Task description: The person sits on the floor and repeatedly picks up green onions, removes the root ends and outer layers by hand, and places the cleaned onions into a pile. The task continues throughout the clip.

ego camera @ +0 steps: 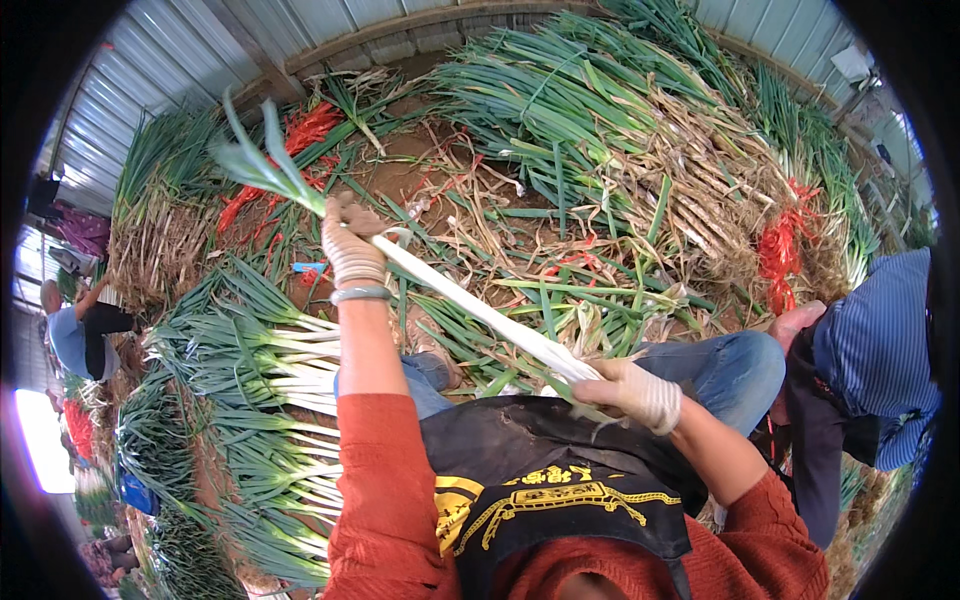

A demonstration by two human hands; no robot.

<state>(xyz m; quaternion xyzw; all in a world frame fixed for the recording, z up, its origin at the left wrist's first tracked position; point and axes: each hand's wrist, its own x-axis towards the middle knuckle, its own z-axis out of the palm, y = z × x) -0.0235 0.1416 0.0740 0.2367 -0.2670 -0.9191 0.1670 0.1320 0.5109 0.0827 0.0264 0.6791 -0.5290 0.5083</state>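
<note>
A long green onion (472, 304) with a peeled white stalk lies slantwise across the view between both hands. My left hand (352, 240), in a soiled pale glove with a bracelet at the wrist, grips it just below the green leaves, which fan out to the upper left. My right hand (628, 391), also gloved, is closed around the root end above the black apron (555, 450). Loose leaf skin hangs by its fingers; the roots are hidden. Peeled green onions (300, 375) lie in rows left of my left forearm.
A large heap of unpeeled green onions (645, 135) fills the upper right, with red plastic ties (780, 247) by its roots. Another bundle (161, 217) stands at left. Stripped leaves (555, 300) litter the soil. One person (874, 352) sits close at right; another (82, 330) is far left.
</note>
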